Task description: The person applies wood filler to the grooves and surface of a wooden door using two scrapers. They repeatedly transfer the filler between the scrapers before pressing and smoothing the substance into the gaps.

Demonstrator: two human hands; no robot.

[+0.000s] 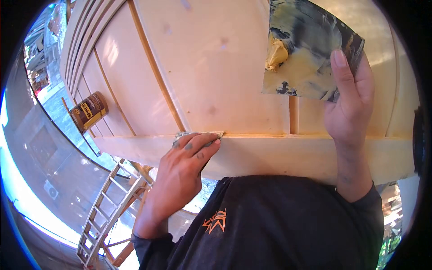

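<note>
My left hand (182, 164) grips a thin, putty-smeared spreader (217, 134), its edge against the seam along the pale wooden edge board (270, 155). Fingers cover most of the spreader. My right hand (353, 96) holds a dark flat mixing board (310, 40) by its near right corner, thumb on top. Yellowish smears coat this board, and a lump of tan putty (276, 55) sits near its left edge. Beneath both hands lies a large pale wooden panel surface (216, 63), crossed by darker strips. Some yellow residue runs along the seam right of the spreader.
A brown and yellow can (90, 111) labelled SPHERE stands on the panels at the left. Below the work's edge, a ladder (102, 209) leans at the lower left. A dark round object (419, 141) is at the far right.
</note>
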